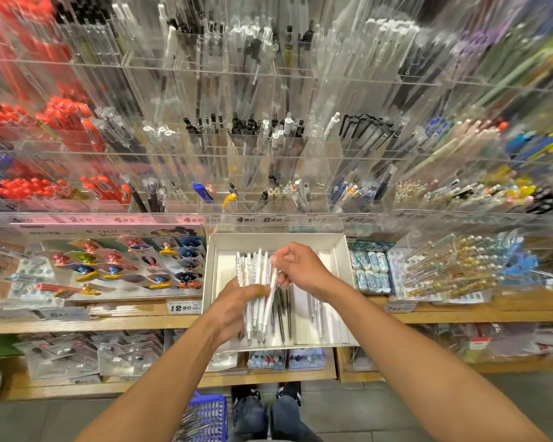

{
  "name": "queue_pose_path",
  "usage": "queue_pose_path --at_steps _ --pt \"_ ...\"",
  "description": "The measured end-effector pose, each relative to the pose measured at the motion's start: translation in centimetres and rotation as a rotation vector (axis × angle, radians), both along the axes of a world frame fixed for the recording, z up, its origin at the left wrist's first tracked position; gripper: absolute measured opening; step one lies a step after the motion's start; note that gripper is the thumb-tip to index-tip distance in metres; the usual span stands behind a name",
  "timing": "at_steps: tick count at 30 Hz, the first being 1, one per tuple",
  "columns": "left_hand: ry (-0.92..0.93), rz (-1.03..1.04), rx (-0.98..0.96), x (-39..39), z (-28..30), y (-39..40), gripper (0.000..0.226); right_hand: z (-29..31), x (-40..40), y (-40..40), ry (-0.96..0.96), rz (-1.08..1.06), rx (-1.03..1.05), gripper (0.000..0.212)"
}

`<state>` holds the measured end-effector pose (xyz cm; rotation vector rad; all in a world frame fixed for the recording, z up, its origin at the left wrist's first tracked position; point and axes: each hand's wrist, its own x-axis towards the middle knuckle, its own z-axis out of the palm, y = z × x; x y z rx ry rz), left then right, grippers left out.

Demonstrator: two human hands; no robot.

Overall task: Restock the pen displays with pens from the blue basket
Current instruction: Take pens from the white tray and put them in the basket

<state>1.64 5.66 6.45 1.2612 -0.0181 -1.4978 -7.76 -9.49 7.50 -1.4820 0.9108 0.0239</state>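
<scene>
- Above the open white cardboard box (339, 250) on the wooden shelf (134, 323), the left hand (233, 309) grips a bundle of slim white-barrelled pens (256, 291), fingers and thumb curled round its middle.
- Long axis of the bundle: near upright as seen by the head camera, running from the near edge of the box toward the back; narrow metal tips point toward the person, clip ends point toward the display wall.
- Right hand (300, 266): fingers curled, pinching the upper end of one pen at the right edge of the bundle; that pen leans slightly off the others.
- Box interior: smooth, pale, rectangular, with a few dark pens (281, 309) and clear pens lying lengthwise on its floor, parallel to the held bundle.
- Behind the box, tiers of clear acrylic pen compartments (268, 148) rise in rows; their walls are glossy and transparent, and the pens inside stand on end, leaning back. Red-capped pens (61, 113) fill the left compartments; black, white and clear ones fill the middle.
- Price tags (246, 219) line the front lip of the lowest tier.
- On the floor beside the person's shoes, a blue plastic mesh basket (219, 409) holds more pens lying loosely at a slant.
</scene>
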Motion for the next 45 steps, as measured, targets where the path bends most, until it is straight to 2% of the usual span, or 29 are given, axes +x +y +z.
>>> queue_pose_path --at_steps 4,9,12,14,16,17,18,19,20,21,23,24,27,31,32,33,36,37,38,41,45 --pt "0.060 0.036 -0.016 -0.1 -0.1 -0.1 0.046 -0.9 0.3 1.2 -0.057 -0.056 0.030 0.011" --pt "-0.032 0.016 0.032 -0.3 -0.3 0.1 0.027 -1.6 0.3 2.0 -0.162 -0.132 0.095 0.011" --pt "-0.076 -0.015 0.064 -0.2 0.1 0.2 0.029 -1.8 0.6 1.3 -0.157 -0.114 0.126 0.014" --pt "-0.070 -0.014 0.104 0.0 -0.1 0.4 0.023 -2.4 0.7 -0.2 -0.026 -0.116 -0.018 0.018" --pt "-0.042 0.018 0.120 0.3 -0.4 0.5 0.019 -3.3 0.2 -2.4 0.287 -0.069 -0.361 0.020" --pt "-0.021 0.043 0.126 0.5 -0.6 0.6 0.030 -4.0 -0.3 -3.3 0.460 0.003 -0.493 0.023" --pt "-0.001 0.079 0.118 0.6 -0.8 0.7 0.055 -4.6 -0.8 -4.0 0.594 0.096 -0.558 0.029" --pt "-0.009 0.087 0.118 0.7 -0.8 0.8 0.084 -5.2 -1.2 -4.4 0.684 0.198 -0.581 0.036" --pt "-0.019 0.063 0.118 0.9 -1.0 0.8 0.099 -5.7 -1.5 -4.5 0.737 0.287 -0.591 0.041" --pt "-0.022 0.044 0.103 1.0 -1.0 0.9 0.093 -6.2 -1.6 -4.5 0.765 0.355 -0.610 0.043" --pt "-0.016 0.025 0.081 0.9 -0.7 1.0 0.053 -6.9 -1.7 -4.5 0.798 0.441 -0.668 0.041" --pt "0.003 0.038 0.084 1.0 -0.4 1.1 0.044 -7.0 -1.6 -4.5 0.816 0.474 -0.693 0.038" --pt "-0.007 0.040 0.086 1.1 -0.3 1.2 0.049 -7.3 -1.4 -4.2 0.868 0.556 -0.744 0.036" --pt "-0.011 0.054 0.059 1.0 -0.1 1.5 0.042 -7.8 -1.9 -3.9 0.858 0.568 -0.816 0.040" --pt "-0.012 0.058 0.051 1.0 -0.2 1.6 0.047 -8.0 -2.1 -3.8 0.851 0.574 -0.834 0.040" --pt "-0.014 0.072 0.056 1.1 -0.2 1.7 0.062 -8.2 -2.3 -3.7 0.846 0.583 -0.851 0.041" --pt "-0.034 0.092 0.098 1.2 -0.7 1.7 0.144 -8.4 -2.5 -3.6 0.846 0.585 -0.883 0.045" --pt "-0.050 0.092 0.083 1.2 -0.9 1.9 0.157 -8.5 -2.3 -3.6 0.851 0.585 -0.884 0.048" --pt "-0.063 0.087 0.072 1.2 -0.8 1.9 0.161 -8.4 -2.1 -3.7 0.866 0.588 -0.878 0.048" --pt "-0.060 0.071 0.082 1.1 -0.5 2.1 0.149 -8.1 -1.4 -3.9 0.927 0.616 -0.846 0.039" --pt "-0.045 0.070 0.076 0.9 -0.5 2.2 0.142 -8.0 -1.2 -4.1 0.948 0.622 -0.825 0.044"
